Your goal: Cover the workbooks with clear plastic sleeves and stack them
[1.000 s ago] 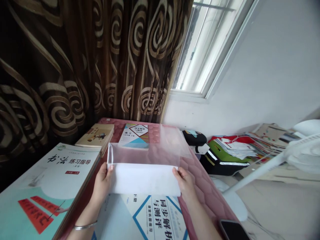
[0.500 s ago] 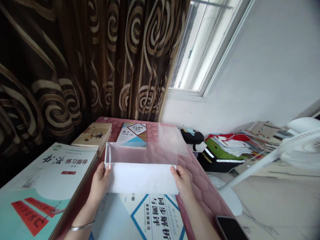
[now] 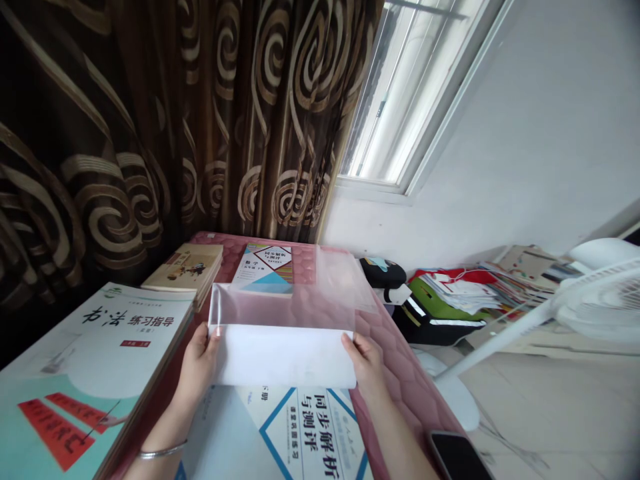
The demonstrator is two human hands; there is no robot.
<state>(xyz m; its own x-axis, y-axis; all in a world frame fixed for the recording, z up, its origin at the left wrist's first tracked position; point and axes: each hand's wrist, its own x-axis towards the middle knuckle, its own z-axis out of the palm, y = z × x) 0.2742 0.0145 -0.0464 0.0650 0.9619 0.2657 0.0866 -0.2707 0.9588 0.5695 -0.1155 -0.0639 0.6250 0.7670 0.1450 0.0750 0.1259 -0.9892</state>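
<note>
Between my two hands is a clear plastic book cover (image 3: pixel 283 307) with a white sheet-like panel (image 3: pixel 285 357) along its near part. My left hand (image 3: pixel 199 357) pinches its left edge, thumb on top. At the opposite edge, my right hand (image 3: pixel 364 357) grips it the same way. The cover is stretched out flat and level above a blue and white workbook (image 3: pixel 280 433), whose upper part it hides. Whether the white panel is loose paper or part of the cover I cannot tell.
A stack of books (image 3: pixel 100 373) lies at the left, with smaller tan booklets (image 3: pixel 185 267) behind it. Farther back are a maths workbook (image 3: pixel 265 267) and another clear cover (image 3: pixel 345 277) on the pink padded surface (image 3: pixel 400 373). A phone (image 3: pixel 457 457) sits near right; a white fan (image 3: pixel 600 300) stands beyond.
</note>
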